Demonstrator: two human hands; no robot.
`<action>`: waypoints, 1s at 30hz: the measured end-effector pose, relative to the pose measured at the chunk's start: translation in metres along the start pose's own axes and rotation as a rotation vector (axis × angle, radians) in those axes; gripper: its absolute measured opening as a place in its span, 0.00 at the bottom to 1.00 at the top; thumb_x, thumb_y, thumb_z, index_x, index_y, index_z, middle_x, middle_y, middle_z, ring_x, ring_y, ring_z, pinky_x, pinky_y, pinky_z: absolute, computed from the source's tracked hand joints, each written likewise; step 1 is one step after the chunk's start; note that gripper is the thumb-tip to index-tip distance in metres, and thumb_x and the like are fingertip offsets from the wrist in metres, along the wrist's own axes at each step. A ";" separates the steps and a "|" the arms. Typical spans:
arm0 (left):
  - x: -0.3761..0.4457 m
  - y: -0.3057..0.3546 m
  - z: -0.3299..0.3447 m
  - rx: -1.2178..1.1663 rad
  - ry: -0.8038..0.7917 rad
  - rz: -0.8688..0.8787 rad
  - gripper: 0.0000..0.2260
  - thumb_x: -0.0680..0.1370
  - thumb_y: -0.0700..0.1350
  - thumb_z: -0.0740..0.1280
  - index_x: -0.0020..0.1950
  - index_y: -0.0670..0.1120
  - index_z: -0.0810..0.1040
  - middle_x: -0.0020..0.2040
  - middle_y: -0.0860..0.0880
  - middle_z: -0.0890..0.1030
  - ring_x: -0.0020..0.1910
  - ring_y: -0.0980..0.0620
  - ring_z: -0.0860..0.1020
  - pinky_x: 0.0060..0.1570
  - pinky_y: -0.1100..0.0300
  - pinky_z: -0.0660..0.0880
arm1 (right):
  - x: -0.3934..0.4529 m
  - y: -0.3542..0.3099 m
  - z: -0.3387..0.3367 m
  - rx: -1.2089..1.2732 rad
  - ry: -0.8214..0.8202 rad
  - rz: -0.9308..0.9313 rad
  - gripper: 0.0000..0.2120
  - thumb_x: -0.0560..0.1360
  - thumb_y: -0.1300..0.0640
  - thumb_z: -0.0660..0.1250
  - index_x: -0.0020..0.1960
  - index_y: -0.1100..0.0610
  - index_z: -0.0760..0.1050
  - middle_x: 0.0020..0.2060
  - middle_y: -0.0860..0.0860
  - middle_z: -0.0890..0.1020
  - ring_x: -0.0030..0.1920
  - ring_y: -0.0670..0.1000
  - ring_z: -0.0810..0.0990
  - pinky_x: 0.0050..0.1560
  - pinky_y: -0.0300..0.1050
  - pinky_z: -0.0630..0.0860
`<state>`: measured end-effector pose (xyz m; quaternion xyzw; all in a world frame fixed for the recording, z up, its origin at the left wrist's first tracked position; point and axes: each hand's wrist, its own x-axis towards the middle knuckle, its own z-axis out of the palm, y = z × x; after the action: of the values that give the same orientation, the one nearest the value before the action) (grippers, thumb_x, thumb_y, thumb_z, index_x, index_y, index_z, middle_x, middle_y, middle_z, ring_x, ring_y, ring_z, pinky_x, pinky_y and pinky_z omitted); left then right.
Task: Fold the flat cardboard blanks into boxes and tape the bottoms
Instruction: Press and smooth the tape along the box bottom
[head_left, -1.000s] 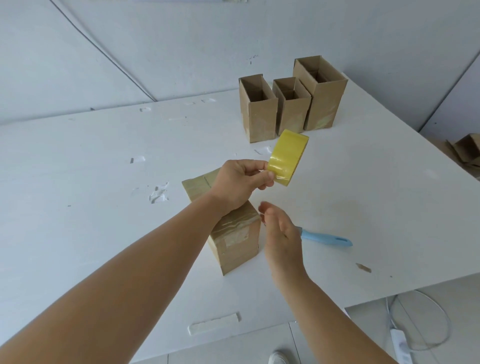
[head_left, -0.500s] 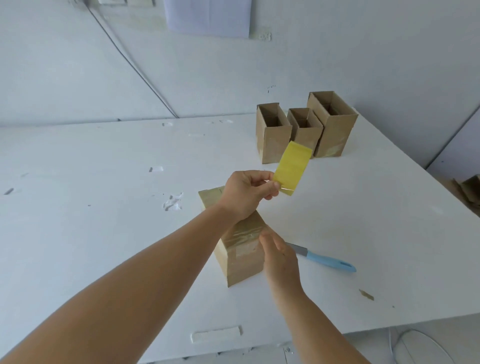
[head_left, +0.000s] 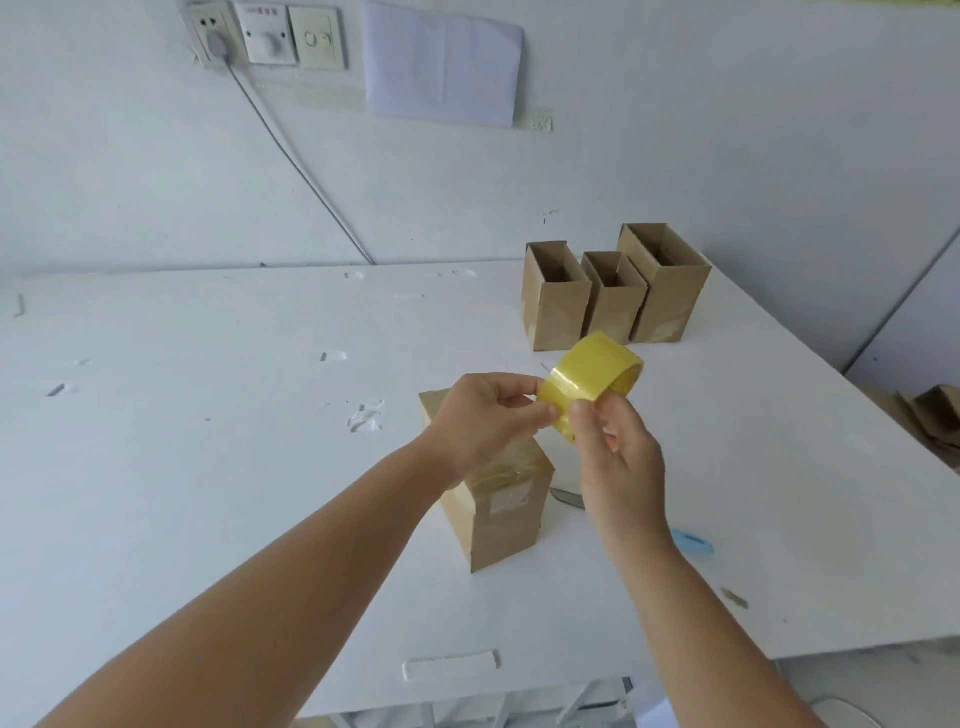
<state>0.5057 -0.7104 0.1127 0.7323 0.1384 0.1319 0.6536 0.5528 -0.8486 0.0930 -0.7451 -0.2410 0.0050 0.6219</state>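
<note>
White table (head_left: 208, 467) carries three open boxes (head_left: 613, 296) at the back, a taped box (head_left: 498, 509), a blue-handled knife (head_left: 691, 541)

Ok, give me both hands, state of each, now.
Left hand: closed, pinching the yellow tape roll.
Right hand: closed, fingertips also gripping the tape roll at its lower edge.

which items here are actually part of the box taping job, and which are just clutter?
In the job:
- tape roll, held by left hand and right hand
- box being taped
- three finished boxes
- blue-handled cutter

Lying about:
- tape scraps on table
- wall paper sheet
- wall sockets
</note>
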 end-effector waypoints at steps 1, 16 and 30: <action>-0.002 0.002 0.001 0.008 -0.029 0.007 0.08 0.72 0.41 0.74 0.50 0.49 0.84 0.40 0.49 0.84 0.40 0.56 0.80 0.50 0.63 0.77 | 0.003 -0.003 -0.002 -0.026 0.015 -0.025 0.13 0.78 0.46 0.61 0.37 0.50 0.73 0.29 0.39 0.76 0.34 0.40 0.74 0.35 0.34 0.68; 0.005 0.016 0.017 0.927 0.014 0.432 0.21 0.72 0.64 0.65 0.48 0.48 0.84 0.34 0.55 0.70 0.36 0.55 0.70 0.32 0.64 0.62 | 0.019 -0.009 -0.032 -0.199 0.127 0.104 0.22 0.77 0.50 0.59 0.28 0.56 0.57 0.22 0.48 0.62 0.26 0.49 0.62 0.29 0.43 0.60; -0.025 -0.046 0.001 0.913 0.016 0.155 0.17 0.75 0.45 0.68 0.64 0.49 0.77 0.61 0.56 0.73 0.60 0.54 0.66 0.55 0.68 0.61 | 0.060 0.117 -0.067 -1.129 -0.179 -0.046 0.13 0.78 0.54 0.59 0.38 0.59 0.76 0.42 0.57 0.79 0.41 0.56 0.65 0.40 0.46 0.64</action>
<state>0.4818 -0.7160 0.0663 0.9523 0.1325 0.1116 0.2512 0.6675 -0.9011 0.0170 -0.9530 -0.2743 -0.0748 0.1047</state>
